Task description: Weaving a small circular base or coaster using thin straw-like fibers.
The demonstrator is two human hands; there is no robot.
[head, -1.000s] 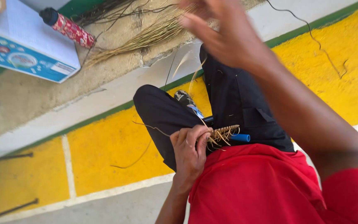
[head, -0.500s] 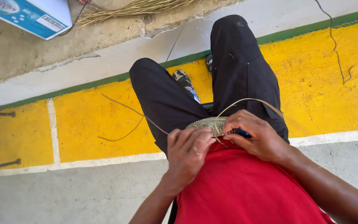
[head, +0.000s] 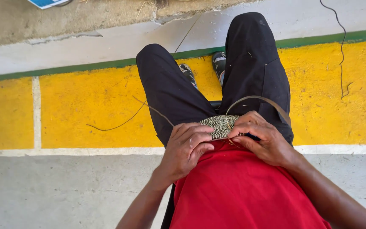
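Woven disc (head: 220,125): tightly coiled plant fibre, matt, ribbed texture, pale straw w/ dark flecks. Loose strand (head: 259,100) arcing off it: flat, smooth, dry-looking fibre. Trousers (head: 255,63): black cloth, matt, w/ bits of lint. Shirt (head: 234,191): red knit cloth, matt, smooth. Floor (head: 77,191): bare concrete, rough, grey, dusty; yellow painted band (head: 85,106) flat-finish, scuffed, w/ green edge stripe (head: 64,70), paint worn in places.

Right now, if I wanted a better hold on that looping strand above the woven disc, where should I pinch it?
Probably low on the strand, near where it comes down beside the right hand, coming in from the right. The arch stands free above the woven disc; its top looks springy.
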